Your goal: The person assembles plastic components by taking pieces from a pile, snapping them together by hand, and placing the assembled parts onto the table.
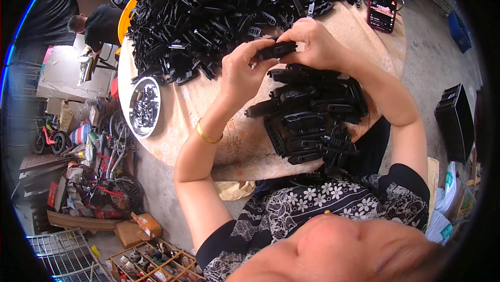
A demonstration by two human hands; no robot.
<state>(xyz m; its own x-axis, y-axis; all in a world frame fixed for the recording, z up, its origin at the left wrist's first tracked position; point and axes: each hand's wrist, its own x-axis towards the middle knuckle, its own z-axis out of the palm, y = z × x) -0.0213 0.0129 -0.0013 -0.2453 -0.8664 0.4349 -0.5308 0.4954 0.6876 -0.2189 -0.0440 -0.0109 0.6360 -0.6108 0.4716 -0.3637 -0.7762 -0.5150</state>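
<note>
Between my two hands, above the table, is a black plastic part (277, 51), short and blocky. My left hand (244, 68) grips its left end with thumb and fingers, a gold bangle at that wrist. At its right end my right hand (312, 45) pinches it with the fingertips. Just below the hands lies a stack of similar black plastic parts (307, 120) near the table's front edge. Beyond the hands a large heap of loose black plastic parts (219, 16) covers the far side. A white-rimmed bowl (159, 106) of small shiny metal pieces sits at the left.
A patterned cloth covers the round table (182, 120). A phone (382, 2) stands at the far right, showing a video. Another person (101, 24) works at the far left. A black crate (455, 123) is on the right floor; bicycles (117, 178) and boxes (130, 232) crowd the left.
</note>
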